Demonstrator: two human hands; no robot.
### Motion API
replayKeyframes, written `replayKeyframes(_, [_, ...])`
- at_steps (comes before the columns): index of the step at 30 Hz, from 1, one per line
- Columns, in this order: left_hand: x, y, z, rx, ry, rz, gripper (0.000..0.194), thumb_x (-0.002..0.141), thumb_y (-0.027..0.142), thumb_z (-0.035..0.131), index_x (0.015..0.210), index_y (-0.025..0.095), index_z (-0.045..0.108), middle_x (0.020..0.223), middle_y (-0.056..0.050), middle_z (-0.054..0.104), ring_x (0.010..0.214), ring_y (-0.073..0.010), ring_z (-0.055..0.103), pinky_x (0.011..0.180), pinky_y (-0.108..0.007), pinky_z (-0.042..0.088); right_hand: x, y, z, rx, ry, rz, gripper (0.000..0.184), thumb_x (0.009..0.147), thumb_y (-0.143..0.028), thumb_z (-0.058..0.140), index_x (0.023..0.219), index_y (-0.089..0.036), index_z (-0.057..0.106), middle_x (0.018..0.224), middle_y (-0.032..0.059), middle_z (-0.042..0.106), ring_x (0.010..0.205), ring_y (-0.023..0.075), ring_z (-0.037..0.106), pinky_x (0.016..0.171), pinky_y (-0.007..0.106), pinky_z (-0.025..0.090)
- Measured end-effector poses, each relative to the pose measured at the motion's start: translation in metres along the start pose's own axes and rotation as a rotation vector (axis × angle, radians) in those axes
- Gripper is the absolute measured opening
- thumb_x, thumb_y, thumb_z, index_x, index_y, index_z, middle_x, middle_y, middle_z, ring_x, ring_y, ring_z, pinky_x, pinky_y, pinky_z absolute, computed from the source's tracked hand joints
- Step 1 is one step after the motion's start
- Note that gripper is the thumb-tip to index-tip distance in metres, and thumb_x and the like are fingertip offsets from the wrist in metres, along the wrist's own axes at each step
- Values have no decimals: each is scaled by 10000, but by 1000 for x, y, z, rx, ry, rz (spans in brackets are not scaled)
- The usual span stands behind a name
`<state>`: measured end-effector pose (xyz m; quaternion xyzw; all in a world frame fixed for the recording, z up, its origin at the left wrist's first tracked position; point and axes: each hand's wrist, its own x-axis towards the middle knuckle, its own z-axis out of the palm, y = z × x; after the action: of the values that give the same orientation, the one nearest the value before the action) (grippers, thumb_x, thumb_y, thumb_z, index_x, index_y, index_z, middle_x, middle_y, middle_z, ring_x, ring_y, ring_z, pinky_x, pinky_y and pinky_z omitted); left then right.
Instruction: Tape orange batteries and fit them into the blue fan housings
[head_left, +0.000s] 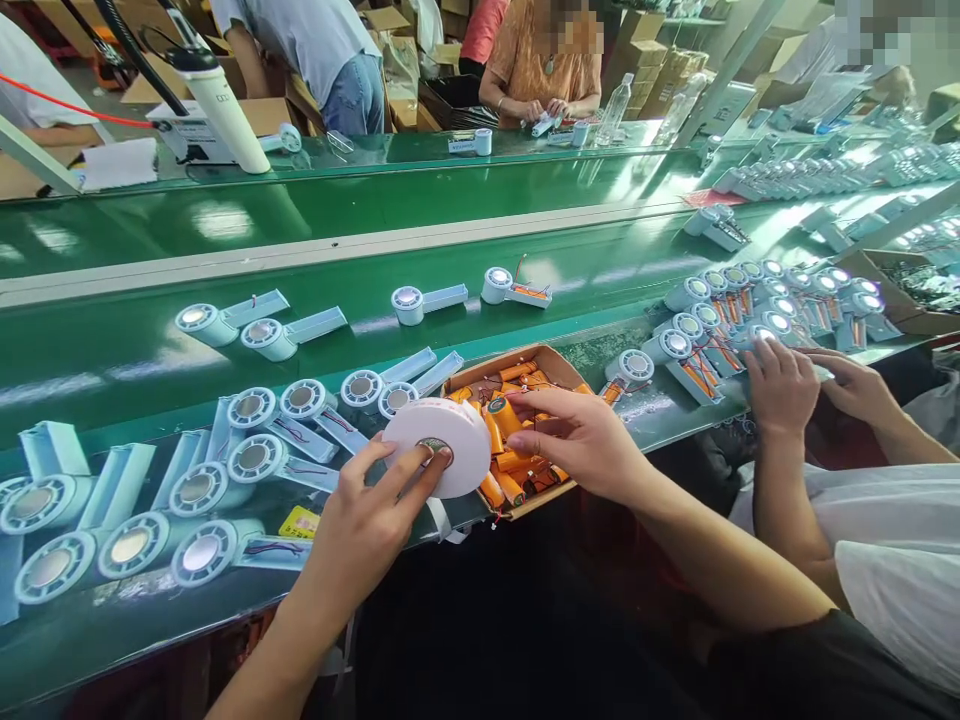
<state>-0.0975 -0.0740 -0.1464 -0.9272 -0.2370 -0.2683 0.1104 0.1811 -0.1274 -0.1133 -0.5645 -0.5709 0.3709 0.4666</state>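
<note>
My left hand [382, 510] grips a roll of white tape [405, 450], its fingers pressed into the core; a loose strip hangs below. Beside it, my right hand [577, 435] has thumb and fingers closed around an orange battery [502, 412] above an open cardboard box [551, 500]. Several more orange batteries [517, 372] with thin wires fill the box. To the left of my hands lie several light-blue fan housings [259, 457] with round heads and open handles, some with wires in the handle.
Several housings stand on the green conveyor [360, 260], including one with an orange battery [532, 294]. At right, a co-worker's hands [784, 385] touch rows of housings with batteries [694, 370]. Across the line, other people work near a white cylindrical device [225, 115].
</note>
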Motion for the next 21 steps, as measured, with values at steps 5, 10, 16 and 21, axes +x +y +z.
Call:
replayKeyframes(5, [14, -6, -12, 58, -4, 115, 478, 873, -63, 706, 1252, 221, 771, 1175, -4, 777, 1065, -232, 573, 1133, -411, 548, 5, 1, -4, 74, -108, 60, 469, 828, -380, 863, 1267, -223, 810, 1119, 60, 796, 948, 220, 761, 807, 316, 703])
replayKeyframes(10, [30, -12, -21, 81, -21, 224, 391, 908, -44, 687, 1199, 199, 783, 1200, 16, 782, 1002, -202, 596, 1167, -418, 564, 9, 10, 5, 316, -173, 193, 564, 771, -383, 917, 1293, -219, 786, 1078, 61, 816, 1042, 266, 776, 941, 402, 674])
replayKeyframes(16, [33, -14, -11, 90, 11, 188, 340, 922, -5, 699, 1179, 198, 791, 1157, -1, 782, 937, -218, 587, 1049, -430, 598, -3, 28, 28, 469, 80, 184, 535, 781, -435, 911, 1257, -222, 792, 1055, 63, 815, 1059, 267, 772, 967, 420, 657])
replayKeyframes(21, [48, -23, -15, -18, 0, 359, 264, 930, 40, 719, 1082, 239, 804, 1123, 18, 771, 954, -195, 595, 1060, -389, 554, 6, 18, -6, 289, -202, 255, 505, 763, -330, 915, 1238, -195, 815, 907, 14, 800, 874, 233, 765, 840, 358, 658])
